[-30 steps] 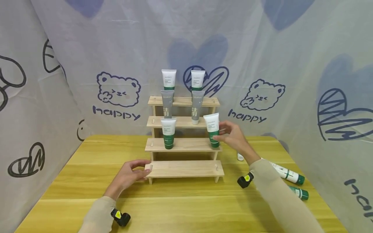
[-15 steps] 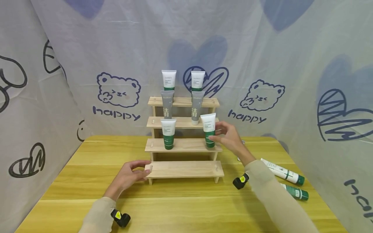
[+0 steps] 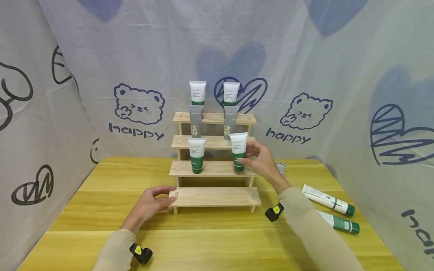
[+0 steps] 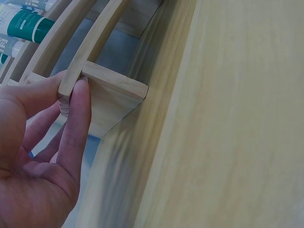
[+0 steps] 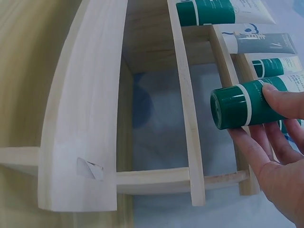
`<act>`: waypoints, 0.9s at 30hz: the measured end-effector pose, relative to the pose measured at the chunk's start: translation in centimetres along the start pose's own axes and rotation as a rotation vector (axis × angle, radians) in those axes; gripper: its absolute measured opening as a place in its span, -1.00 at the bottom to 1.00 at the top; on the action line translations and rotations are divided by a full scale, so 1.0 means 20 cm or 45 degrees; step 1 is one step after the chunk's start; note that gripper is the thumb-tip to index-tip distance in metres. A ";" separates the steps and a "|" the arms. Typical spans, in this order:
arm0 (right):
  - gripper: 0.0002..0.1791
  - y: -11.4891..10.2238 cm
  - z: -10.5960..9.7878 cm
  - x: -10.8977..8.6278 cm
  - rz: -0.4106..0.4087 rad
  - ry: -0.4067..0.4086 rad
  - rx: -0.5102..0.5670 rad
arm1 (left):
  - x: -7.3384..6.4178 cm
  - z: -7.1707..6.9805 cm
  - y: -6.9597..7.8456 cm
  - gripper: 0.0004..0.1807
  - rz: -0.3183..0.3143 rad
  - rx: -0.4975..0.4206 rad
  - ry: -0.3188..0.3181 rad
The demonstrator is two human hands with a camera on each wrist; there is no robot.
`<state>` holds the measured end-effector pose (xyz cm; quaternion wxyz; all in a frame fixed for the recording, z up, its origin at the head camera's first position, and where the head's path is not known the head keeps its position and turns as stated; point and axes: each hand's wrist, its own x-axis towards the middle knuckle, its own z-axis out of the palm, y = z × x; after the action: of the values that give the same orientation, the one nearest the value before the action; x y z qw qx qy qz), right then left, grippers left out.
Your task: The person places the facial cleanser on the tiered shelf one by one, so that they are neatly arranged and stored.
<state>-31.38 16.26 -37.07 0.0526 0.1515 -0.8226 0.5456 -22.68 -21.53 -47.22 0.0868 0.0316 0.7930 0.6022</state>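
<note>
A pale-wood four-step stand [image 3: 247,118] sits toward the back edge of my yellow wood-grain bench [image 3: 176,244]. I see the left hand [image 3: 150,203] pinching the lowest step's [image 3: 217,196] left end; the right hand [image 3: 262,162] grips a nearly upright white-and-green plastic squeeze tube [image 3: 239,149] over the second step's [image 3: 218,168] right end — cap [image 5: 231,107] seemingly just clear of it.

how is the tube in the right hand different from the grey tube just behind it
The held tube is white above and green below; the grey tube is mostly grey with pale lettering.
The held tube's cap is green, the grey tube's whitish.
The right hand grips the held tube; the grey tube stands untouched on the second tier from the top.
Both have the cap end down.
</note>
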 end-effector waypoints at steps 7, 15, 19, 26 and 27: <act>-0.41 0.00 0.03 -0.01 0.012 0.009 0.013 | 0.01 0.00 -0.01 -0.41 -0.010 0.010 0.003; -0.41 0.00 0.06 -0.02 0.020 0.019 0.036 | 0.01 0.00 -0.02 -0.42 -0.013 0.020 0.005; -0.40 0.00 0.09 -0.02 0.034 0.013 0.060 | 0.01 0.00 -0.01 -0.42 -0.028 0.027 0.015; -0.40 0.00 0.13 0.00 0.029 0.016 0.094 | 0.01 0.00 -0.01 -0.41 -0.015 0.013 0.007; -0.40 0.00 0.13 0.00 0.032 0.015 0.109 | 0.01 0.00 -0.01 -0.41 -0.009 0.013 0.003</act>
<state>-31.18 13.83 -38.20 0.0441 0.1398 -0.8000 0.5818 -22.83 -21.51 -47.45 0.0878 0.0287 0.7963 0.5978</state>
